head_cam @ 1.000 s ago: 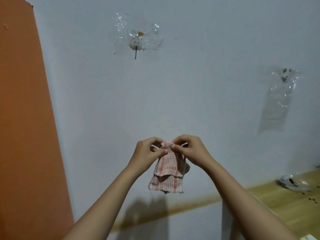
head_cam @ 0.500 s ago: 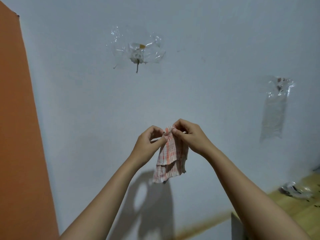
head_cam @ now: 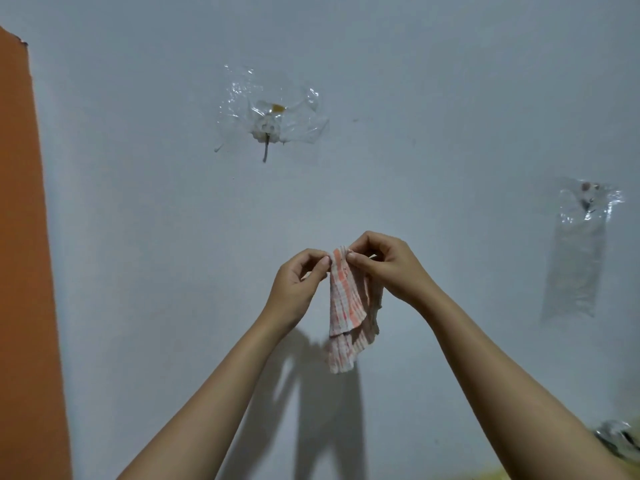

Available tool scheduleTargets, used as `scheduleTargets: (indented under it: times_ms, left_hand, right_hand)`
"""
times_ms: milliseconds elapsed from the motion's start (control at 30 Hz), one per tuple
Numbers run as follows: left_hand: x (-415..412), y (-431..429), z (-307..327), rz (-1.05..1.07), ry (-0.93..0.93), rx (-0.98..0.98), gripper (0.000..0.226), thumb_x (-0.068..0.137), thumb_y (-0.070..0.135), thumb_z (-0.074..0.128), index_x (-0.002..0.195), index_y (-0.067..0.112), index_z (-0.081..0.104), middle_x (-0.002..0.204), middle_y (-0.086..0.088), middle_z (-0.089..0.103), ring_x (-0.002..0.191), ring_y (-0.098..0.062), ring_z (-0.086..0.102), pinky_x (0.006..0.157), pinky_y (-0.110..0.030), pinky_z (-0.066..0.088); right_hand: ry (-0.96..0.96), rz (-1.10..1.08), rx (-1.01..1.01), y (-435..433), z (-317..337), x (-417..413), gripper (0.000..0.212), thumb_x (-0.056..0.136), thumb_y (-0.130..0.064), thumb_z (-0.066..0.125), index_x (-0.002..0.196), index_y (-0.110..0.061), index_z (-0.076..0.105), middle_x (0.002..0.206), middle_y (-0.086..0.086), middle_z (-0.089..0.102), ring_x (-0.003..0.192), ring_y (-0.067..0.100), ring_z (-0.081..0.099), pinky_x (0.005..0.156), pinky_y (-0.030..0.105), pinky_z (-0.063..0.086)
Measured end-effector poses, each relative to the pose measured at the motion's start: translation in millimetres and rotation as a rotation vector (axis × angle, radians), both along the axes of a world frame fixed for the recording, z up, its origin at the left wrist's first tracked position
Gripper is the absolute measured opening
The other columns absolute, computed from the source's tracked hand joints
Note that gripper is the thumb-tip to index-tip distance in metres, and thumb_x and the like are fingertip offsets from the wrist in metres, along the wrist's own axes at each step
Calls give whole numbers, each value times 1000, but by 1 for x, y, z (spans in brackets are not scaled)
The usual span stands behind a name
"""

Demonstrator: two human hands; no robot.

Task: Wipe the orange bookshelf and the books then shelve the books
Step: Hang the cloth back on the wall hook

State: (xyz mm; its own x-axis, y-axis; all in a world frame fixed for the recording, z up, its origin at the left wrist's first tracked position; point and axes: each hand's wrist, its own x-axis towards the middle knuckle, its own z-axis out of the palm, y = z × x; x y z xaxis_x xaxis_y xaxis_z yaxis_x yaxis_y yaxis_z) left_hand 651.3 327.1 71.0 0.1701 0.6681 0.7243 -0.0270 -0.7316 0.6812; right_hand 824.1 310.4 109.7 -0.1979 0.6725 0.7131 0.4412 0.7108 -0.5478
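We pinch cloth [head_cam: 346, 306] top edge, left hand [head_cam: 298, 285] and right hand [head_cam: 388, 265] both curled on it, below hook [head_cam: 266, 126]. Shelf [head_cam: 20, 237] far left of hook; books unseen. Risk, we judge: light pinch slips, cloth drops.

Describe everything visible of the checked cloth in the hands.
The cloth looks woven, checked in orange-pink and white. It hangs limp in folded layers in front of the pale wall, casting a shadow there. The left hand and right hand pinch its bunched top edge; nothing else visibly touches it.
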Motion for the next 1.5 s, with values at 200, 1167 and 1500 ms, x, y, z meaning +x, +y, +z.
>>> scheduleTargets:
  times_ms: [200,1167,1500]
  left_hand:
    - [8,2,7,199,57,57,20,89,34,45,81,20,57,86,-9,64,90,-33,60,88,-55,47]
    - [-98,22,178,622,159,279,14,70,10,80,75,18,70,70,4,68,70,-9,65,72,-24,53]
    - [-106,43,188,729,196,373,10,77,12,74,87,11,71,79,2,68,72,-3,62,65,-7,47]
  right_hand:
    - [-72,-10,57,11,8,10,5,85,-12,65,80,-11,67,79,-2,68,77,11,64,71,27,52]
    - [120,44,503,69,124,-89,18,83,-10,66,88,-26,73,78,-5,37,70,-3,44,70,6,37]
    - [34,-116,491,92,137,-116,25,79,-37,71,101,-25,72,83,-5,41,76,9,50,74,24,45]
